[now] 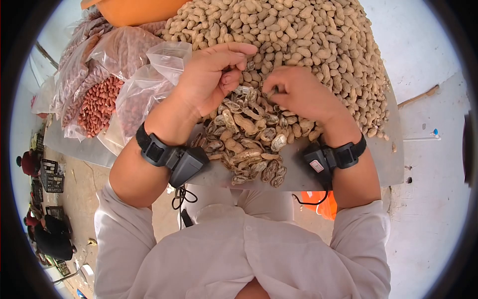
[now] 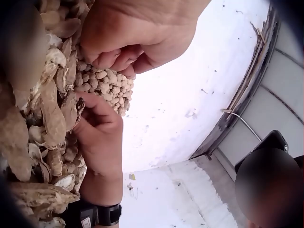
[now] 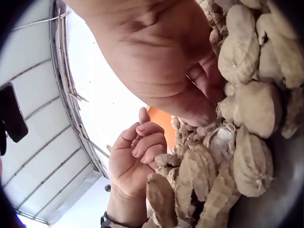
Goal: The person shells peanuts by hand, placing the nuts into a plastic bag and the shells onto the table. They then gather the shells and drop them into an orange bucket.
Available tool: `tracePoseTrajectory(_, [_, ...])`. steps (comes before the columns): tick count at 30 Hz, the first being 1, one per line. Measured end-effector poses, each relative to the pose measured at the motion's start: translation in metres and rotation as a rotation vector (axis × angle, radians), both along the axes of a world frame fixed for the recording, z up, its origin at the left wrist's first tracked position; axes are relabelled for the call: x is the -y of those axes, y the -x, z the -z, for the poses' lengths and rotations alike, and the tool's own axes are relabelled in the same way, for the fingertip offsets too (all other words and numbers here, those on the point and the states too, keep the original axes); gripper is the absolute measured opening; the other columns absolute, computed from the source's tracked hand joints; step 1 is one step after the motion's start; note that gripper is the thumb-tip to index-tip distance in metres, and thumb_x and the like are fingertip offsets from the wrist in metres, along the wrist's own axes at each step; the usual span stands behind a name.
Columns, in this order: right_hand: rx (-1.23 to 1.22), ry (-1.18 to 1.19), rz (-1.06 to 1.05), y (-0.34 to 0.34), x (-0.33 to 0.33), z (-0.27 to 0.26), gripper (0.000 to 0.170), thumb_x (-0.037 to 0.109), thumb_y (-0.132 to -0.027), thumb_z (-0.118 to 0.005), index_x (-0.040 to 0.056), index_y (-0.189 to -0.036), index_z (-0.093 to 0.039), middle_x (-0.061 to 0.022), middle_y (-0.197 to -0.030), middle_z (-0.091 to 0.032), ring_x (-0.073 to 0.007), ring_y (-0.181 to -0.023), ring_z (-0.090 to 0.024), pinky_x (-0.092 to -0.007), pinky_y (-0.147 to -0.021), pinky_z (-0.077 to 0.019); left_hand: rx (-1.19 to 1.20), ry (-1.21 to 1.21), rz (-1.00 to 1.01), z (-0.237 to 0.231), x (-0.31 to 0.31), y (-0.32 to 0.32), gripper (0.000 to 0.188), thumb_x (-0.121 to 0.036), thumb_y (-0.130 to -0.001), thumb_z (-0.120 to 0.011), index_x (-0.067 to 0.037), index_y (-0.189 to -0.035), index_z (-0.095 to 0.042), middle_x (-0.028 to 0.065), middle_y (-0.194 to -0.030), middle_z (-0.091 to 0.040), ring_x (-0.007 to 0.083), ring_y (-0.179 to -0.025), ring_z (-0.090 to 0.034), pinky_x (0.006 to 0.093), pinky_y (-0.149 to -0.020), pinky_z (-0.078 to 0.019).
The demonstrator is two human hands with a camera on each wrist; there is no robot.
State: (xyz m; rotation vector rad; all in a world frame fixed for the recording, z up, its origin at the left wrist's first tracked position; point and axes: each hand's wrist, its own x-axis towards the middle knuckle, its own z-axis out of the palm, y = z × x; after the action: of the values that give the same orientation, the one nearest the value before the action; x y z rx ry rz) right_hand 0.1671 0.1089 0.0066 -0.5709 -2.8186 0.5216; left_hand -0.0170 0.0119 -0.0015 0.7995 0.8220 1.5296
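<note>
My left hand (image 1: 211,74) hangs above the near edge of the whole peanuts (image 1: 298,35), index finger stretched out and the other fingers loosely bent; nothing shows in it. In the right wrist view, the left hand (image 3: 135,161) has its palm turned up. My right hand (image 1: 303,92) reaches down to where whole peanuts meet the empty peanut shells (image 1: 246,124), fingers curled and fingertips at the pile. In the left wrist view, a broken shell (image 2: 71,111) overlaps the thumb and index finger of the right hand (image 2: 99,137); I cannot tell whether they pinch anything.
Clear plastic bags (image 1: 127,50) of red peanut kernels (image 1: 99,104) lie at the left. Behind them stands an orange basin (image 1: 139,11). The piles rest on a grey metal table (image 1: 298,172). Black crates (image 1: 52,179) and people are on the floor far left.
</note>
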Motion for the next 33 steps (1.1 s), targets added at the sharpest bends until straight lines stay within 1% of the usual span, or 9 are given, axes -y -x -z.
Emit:
tracePoseTrajectory(1, [-0.039, 0.007, 0.026, -0.001, 0.0, -0.003, 0.017, 0.005, -0.074, -0.065, 0.0051, -0.091, -0.067, -0.0106, -0.091, -0.066, -0.0253, -0.086, -0.063, -0.0333, -0.074, -0.0497, -0.004, -0.004, 0.005, 0.001, 0.0, 0.0, 0.026, -0.003, -0.086, -0.053, 0.003, -0.11, -0.059, 0.0008, -0.074, -0.051, 0.0059, -0.053, -0.036, 0.0177, -0.046, -0.0302])
tracePoseTrajectory(4, [-0.528, 0.738, 0.046, -0.003, -0.004, -0.008, 0.014, 0.001, -0.078, -0.065, -0.0006, -0.092, -0.065, -0.0104, -0.089, -0.066, -0.0183, -0.08, -0.064, -0.0287, -0.07, -0.0518, -0.034, -0.031, 0.026, 0.005, -0.001, -0.002, 0.024, -0.004, -0.084, -0.061, 0.001, -0.107, -0.061, 0.0009, -0.076, -0.056, 0.0049, -0.055, -0.041, 0.0172, -0.047, -0.0314])
tracePoseTrajectory(7, [-0.832, 1.106, -0.115, 0.0, 0.001, -0.006, 0.013, -0.001, -0.081, -0.064, -0.0055, -0.094, -0.063, -0.0114, -0.09, -0.066, -0.015, -0.079, -0.064, -0.0263, -0.07, -0.0536, -0.086, -0.122, 0.032, 0.004, 0.001, -0.009, 0.024, -0.006, -0.082, -0.066, 0.0, -0.105, -0.062, 0.0018, -0.08, -0.062, 0.0048, -0.06, -0.048, 0.017, -0.05, -0.0362])
tracePoseTrajectory(14, [-0.948, 1.168, -0.169, 0.01, 0.013, 0.001, 0.017, 0.001, -0.084, -0.062, -0.0059, -0.099, -0.061, -0.0136, -0.09, -0.065, -0.0194, -0.083, -0.065, -0.0283, -0.072, -0.0552, -0.345, -0.269, -0.09, 0.003, 0.004, -0.017, 0.022, -0.008, -0.085, -0.065, 0.0, -0.105, -0.063, 0.0033, -0.084, -0.065, 0.0084, -0.079, -0.06, 0.0202, -0.069, -0.0473])
tracePoseTrajectory(17, [-0.922, 1.244, -0.203, 0.009, 0.013, -0.001, 0.016, 0.002, -0.085, -0.061, -0.0053, -0.099, -0.06, -0.014, -0.09, -0.065, -0.02, -0.081, -0.066, -0.029, -0.071, -0.0555, -0.443, -0.343, -0.119, 0.003, 0.006, -0.018, 0.025, -0.009, -0.086, -0.063, -0.002, -0.109, -0.062, 0.0008, -0.084, -0.063, 0.0038, -0.07, -0.054, 0.0148, -0.05, -0.0327])
tracePoseTrajectory(22, [-0.847, 1.306, -0.267, 0.007, 0.006, 0.003, 0.019, 0.005, -0.085, -0.062, -0.0036, -0.102, -0.058, -0.014, -0.089, -0.065, -0.0203, -0.075, -0.066, -0.0286, -0.067, -0.0555, -0.478, -0.337, -0.097, 0.001, 0.008, -0.021, 0.022, -0.011, -0.086, -0.063, -0.001, -0.106, -0.063, 0.0007, -0.087, -0.062, 0.0036, -0.07, -0.053, 0.0159, -0.054, -0.0364])
tracePoseTrajectory(25, [-0.805, 1.342, -0.188, 0.006, 0.015, -0.006, 0.029, 0.006, -0.083, -0.065, -0.0037, -0.11, -0.056, -0.01, -0.086, -0.064, -0.0162, -0.071, -0.064, -0.0256, -0.062, -0.0532, -0.496, -0.368, -0.059, 0.002, 0.008, -0.019, 0.018, -0.011, -0.088, -0.061, 0.001, -0.102, -0.063, 0.0016, -0.09, -0.061, 0.0056, -0.071, -0.054, 0.0178, -0.059, -0.0415])
tracePoseTrajectory(29, [-0.657, 0.974, -0.116, 0.009, 0.026, -0.011, 0.038, 0.007, -0.079, -0.069, -0.0045, -0.114, -0.056, -0.0043, -0.082, -0.062, -0.0093, -0.067, -0.059, -0.0211, -0.059, -0.0489, -0.768, -0.342, -0.112, 0.006, 0.008, -0.014, 0.015, -0.012, -0.09, -0.058, 0.002, -0.094, -0.061, 0.0035, -0.088, -0.062, 0.0094, -0.073, -0.057, 0.0217, -0.065, -0.0467])
tracePoseTrajectory(33, [-0.636, 0.859, -0.089, 0.008, 0.029, -0.012, 0.037, 0.008, -0.078, -0.07, -0.0047, -0.111, -0.059, -0.0021, -0.081, -0.062, -0.0062, -0.064, -0.056, -0.0192, -0.058, -0.0469, -0.633, -0.372, -0.055, 0.001, 0.01, -0.019, 0.015, -0.012, -0.091, -0.056, 0.003, -0.09, -0.059, 0.0055, -0.083, -0.062, 0.0106, -0.071, -0.058, 0.0236, -0.065, -0.0474])
